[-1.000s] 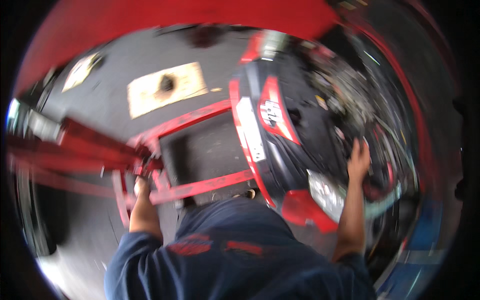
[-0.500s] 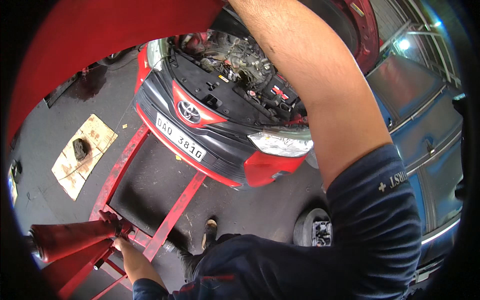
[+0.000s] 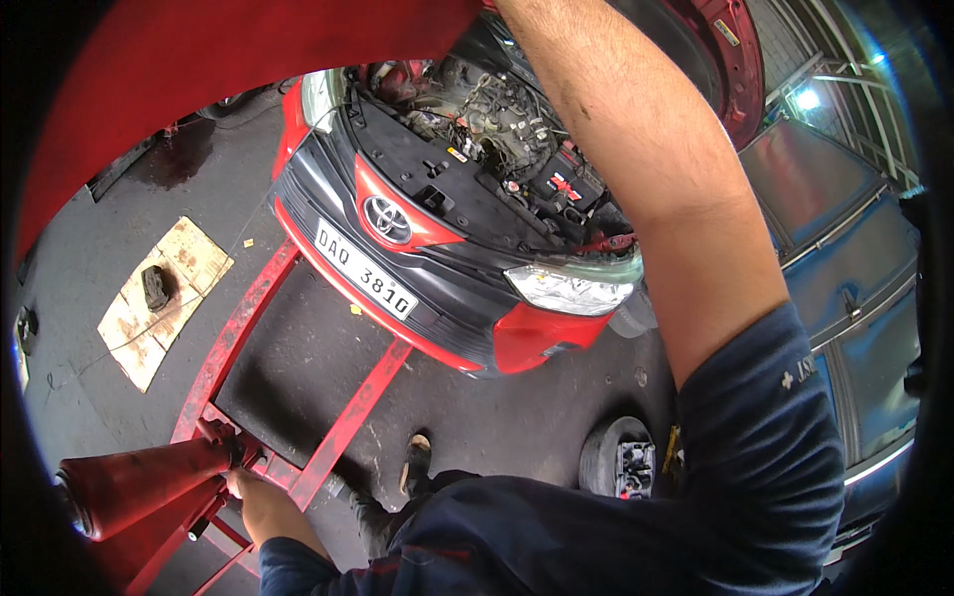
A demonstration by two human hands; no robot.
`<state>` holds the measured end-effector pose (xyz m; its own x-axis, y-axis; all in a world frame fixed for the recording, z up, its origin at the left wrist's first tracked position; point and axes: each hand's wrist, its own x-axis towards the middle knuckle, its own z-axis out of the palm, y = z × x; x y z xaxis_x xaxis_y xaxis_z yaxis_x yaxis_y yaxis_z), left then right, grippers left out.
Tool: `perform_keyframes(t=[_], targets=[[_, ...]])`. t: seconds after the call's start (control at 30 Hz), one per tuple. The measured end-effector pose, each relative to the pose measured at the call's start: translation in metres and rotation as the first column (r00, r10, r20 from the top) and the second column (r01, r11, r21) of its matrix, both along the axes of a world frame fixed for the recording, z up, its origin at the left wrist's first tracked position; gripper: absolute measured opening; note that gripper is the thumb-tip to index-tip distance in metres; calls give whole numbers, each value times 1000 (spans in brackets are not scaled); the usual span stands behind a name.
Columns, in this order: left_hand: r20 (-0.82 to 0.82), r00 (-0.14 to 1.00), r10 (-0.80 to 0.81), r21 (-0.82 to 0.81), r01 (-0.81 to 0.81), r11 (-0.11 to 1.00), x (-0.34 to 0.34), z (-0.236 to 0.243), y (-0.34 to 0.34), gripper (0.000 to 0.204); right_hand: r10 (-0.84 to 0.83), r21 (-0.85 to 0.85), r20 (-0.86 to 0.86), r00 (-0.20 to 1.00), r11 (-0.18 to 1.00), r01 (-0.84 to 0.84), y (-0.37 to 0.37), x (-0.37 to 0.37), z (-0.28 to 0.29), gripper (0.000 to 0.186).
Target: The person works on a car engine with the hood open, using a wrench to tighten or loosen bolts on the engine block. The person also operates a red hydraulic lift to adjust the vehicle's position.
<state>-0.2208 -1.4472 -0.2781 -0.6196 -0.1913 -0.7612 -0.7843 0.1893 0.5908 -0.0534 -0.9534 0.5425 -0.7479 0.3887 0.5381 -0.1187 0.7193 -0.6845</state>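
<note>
While the red car [image 3: 475,214] stands nose-on with its hood [image 3: 740,89] already raised, its engine bay lies open and its bumper and headlights are on; how much work is left does not show. A red frame [image 3: 350,422] lies on the floor toward the bumper, and a red jack [image 3: 149,482] rises from it at lower left. The right arm, in a dark sleeve [image 3: 750,427], reaches past the top edge, its right hand out of view. The left hand [image 3: 237,484] is at the jack's foot; whether its fingers are apart or clamped, I cannot tell. The white plate [image 3: 366,268] bears legible dark characters, the grille a round badge [image 3: 388,220], the sleeve pale lettering.
</note>
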Motion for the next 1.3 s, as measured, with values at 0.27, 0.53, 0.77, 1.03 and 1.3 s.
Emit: perform_keyframes(t=[0.27, 0.53, 0.77, 1.03, 1.3], targets=[[55, 998, 23, 94, -28, 995, 8, 15, 10, 22, -159, 192, 45, 986, 970, 148, 10, 1, 17, 26], [80, 993, 85, 159, -97, 983, 7, 22, 13, 15, -109, 129, 30, 994, 986, 104, 12, -3, 18, 29], [98, 989, 113, 184, -130, 974, 11, 28, 11, 13, -170, 150, 47, 984, 975, 161, 12, -2, 22, 29], [123, 982, 142, 214, -166, 963, 20, 30, 6, 16, -111, 75, 20, 994, 991, 109, 18, -4, 18, 26], [224, 952, 210, 361, -281, 889, 23, 29, 3, 21, -56, 8, 39, 998, 998, 55, 19, -3, 15, 27]])
